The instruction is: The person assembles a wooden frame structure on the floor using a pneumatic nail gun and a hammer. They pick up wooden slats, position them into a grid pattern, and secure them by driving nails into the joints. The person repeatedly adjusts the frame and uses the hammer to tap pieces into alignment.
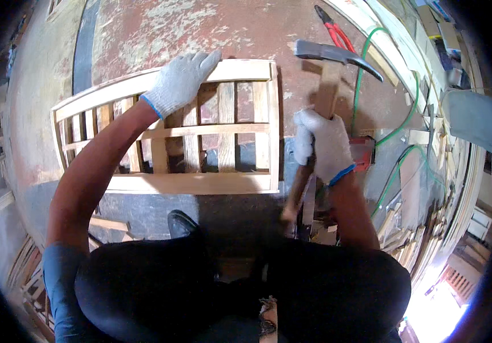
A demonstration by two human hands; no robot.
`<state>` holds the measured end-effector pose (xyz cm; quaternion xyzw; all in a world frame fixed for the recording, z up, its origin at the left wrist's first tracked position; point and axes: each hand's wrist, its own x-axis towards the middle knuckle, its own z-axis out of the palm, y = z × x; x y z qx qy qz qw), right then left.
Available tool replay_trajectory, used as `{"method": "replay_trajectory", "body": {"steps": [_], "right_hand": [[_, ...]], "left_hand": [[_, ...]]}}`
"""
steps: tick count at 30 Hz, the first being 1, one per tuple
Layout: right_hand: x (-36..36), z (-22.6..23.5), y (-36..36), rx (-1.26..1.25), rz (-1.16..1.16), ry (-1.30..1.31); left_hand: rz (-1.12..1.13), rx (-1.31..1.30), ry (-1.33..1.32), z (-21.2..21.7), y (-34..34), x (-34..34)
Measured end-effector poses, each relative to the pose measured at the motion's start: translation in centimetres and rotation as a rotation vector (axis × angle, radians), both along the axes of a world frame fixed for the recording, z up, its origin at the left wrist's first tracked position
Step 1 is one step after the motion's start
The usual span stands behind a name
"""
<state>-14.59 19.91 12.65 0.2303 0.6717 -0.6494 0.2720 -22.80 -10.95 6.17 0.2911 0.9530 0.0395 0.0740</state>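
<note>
A slatted wooden frame [211,183], like a shallow crate, lies on the worn floor in front of my knees. My left hand [182,79], in a white knit glove with a blue cuff, rests on its far rail with the fingers stretched out along the wood. To the right of the frame, my right hand [325,146], gloved the same way, is wrapped round the wooden handle of a claw hammer [327,91]. The hammer's dark steel head points away from me, raised above the floor and apart from the frame.
Red-handled pliers [337,31] lie on the floor beyond the hammer. A green hose [358,86] loops along the right side, near a red tool [363,153] partly hidden by my right hand. Wood strips [409,243] pile up at the right; offcuts [108,223] lie near my shoe [182,223].
</note>
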Motion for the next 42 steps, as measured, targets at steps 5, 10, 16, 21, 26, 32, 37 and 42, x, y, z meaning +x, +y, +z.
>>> {"method": "replay_trajectory", "body": {"steps": [5,10,16,21,26,32,37,42], "right_hand": [[-1.0,-1.7,0.1,-0.106,0.163,-0.146],[-0.2,-3.6,0.2,0.030,0.208,-0.042],[-1.7,-2.5,0.9,0.539,0.849,0.706],[-1.9,-2.3,1.1,0.830,0.563,0.447],[-2.4,-2.0,2.9,1.010,0.790,0.718],[-4.8,-1.8,1.8,0.938,0.772,0.465],[-5.8,-3.6,3.0,0.927,0.645,0.543],[-5.0,-0.8,2.5,1.032,0.944,0.644]], "left_hand": [[-0.068,-0.023,0.119,-2.2,-1.4,-0.2],[-0.065,-0.001,0.120,-1.1,-1.4,0.3],[-0.072,-0.009,0.229,-2.7,-2.0,-0.5],[-0.006,-0.067,0.098,-2.2,-1.3,0.3],[-0.002,-0.002,0.111,-2.4,-1.7,0.3],[0.006,-0.026,0.088,-2.0,-1.5,0.8],[-0.006,0.061,0.111,-1.4,-1.1,0.3],[-0.001,0.096,0.033,-1.8,-1.9,-0.5]]}}
